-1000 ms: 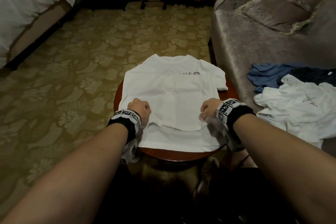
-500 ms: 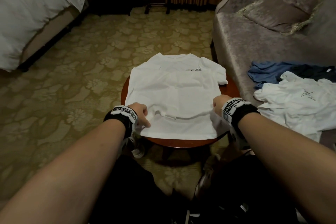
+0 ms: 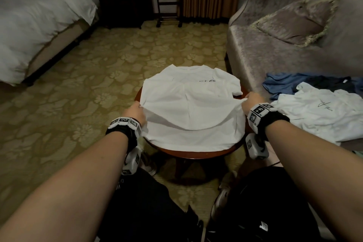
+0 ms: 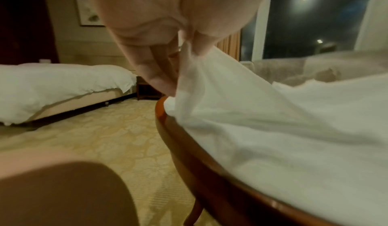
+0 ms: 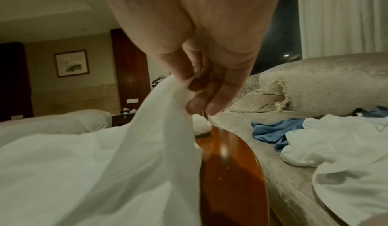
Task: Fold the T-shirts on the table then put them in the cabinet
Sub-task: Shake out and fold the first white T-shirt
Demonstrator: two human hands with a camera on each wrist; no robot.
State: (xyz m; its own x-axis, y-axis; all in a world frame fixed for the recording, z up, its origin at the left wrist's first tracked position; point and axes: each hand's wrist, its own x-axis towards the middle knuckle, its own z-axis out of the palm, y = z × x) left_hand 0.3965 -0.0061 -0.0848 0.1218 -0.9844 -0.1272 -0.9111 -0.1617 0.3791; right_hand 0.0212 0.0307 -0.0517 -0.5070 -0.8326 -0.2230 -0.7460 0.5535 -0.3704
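Observation:
A white T-shirt [image 3: 192,108] lies spread on the small round wooden table [image 3: 194,153], collar at the far side, a small dark logo near its chest. My left hand [image 3: 137,111] pinches the shirt's left bottom corner [image 4: 189,73] and holds it lifted over the table's left edge [image 4: 189,155]. My right hand [image 3: 249,101] pinches the right bottom corner [image 5: 168,100] above the table's right edge [image 5: 231,171]. The raised hem sags in a curve between both hands, partly doubled over the shirt's lower half.
A grey sofa [image 3: 275,45] stands right of the table with a cushion [image 3: 292,21], another white T-shirt [image 3: 322,116], and blue [image 3: 282,84] and dark garments. A bed [image 3: 35,25] is at far left, a dark nightstand [image 3: 121,8] behind. Patterned carpet surrounds the table.
Both hands have spread apart to the shirt's bottom corners and lifted them up and away from me, carrying the hem over the shirt's lower part.

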